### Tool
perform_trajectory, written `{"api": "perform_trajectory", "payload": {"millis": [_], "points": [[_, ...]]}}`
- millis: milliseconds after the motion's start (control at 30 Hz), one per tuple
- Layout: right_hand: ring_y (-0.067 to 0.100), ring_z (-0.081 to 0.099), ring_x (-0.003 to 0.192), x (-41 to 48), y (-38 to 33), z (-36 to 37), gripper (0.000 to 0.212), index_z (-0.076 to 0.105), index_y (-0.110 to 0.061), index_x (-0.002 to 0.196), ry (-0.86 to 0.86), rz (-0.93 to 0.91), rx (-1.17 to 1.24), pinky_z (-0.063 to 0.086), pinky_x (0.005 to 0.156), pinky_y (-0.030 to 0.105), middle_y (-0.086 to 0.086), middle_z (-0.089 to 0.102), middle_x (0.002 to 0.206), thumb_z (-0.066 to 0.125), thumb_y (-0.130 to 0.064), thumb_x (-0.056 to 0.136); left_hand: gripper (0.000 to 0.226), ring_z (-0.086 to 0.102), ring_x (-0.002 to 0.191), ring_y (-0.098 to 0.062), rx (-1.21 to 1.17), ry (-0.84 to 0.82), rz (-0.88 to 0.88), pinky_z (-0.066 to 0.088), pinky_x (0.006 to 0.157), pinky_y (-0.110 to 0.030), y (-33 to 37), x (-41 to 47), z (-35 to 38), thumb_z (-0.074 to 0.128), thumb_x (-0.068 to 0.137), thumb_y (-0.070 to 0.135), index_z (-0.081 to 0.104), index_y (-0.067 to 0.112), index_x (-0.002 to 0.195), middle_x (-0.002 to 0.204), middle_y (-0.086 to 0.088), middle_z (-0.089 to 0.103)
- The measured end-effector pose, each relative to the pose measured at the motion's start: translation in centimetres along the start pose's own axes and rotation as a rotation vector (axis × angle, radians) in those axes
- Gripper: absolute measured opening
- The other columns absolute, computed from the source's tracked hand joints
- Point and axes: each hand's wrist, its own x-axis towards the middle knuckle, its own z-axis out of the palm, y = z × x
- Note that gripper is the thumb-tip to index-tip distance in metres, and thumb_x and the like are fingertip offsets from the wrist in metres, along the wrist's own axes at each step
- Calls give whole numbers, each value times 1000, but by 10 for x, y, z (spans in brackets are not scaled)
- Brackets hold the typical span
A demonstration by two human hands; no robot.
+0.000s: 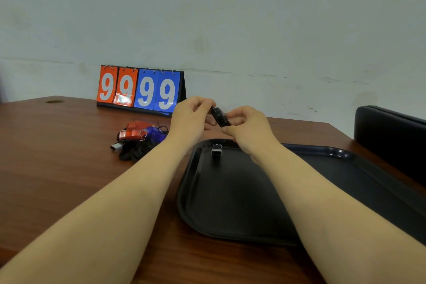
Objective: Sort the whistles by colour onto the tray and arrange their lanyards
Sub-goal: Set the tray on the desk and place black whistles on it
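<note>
L hand [191,120] + R hand [247,127] fingers pinch blk whistle [220,117] | above tray [345,157]

Black whistle [220,117] held aloft; tray [242,203] below.

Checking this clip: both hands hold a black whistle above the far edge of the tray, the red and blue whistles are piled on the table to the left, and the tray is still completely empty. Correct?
Not quite. The tray is not empty: the head view shows one small dark whistle already lying near its far edge. The rest holds: left hand and right hand hold the black whistle, with the red whistle and blue whistle piled on the table.
</note>
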Motion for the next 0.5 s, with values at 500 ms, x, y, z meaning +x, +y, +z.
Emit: {"api": "perform_trajectory", "payload": {"millis": [500], "points": [[14, 59, 59, -10, -19, 0, 21, 66, -16, 92, -98, 134, 136, 48, 56, 25, 4, 70, 83, 45, -19, 93, 16, 62, 45, -9, 39, 108, -64, 54, 47, -21, -1, 1, -2, 54, 92, 13, 63, 1, 89, 63, -11, 65]]}}
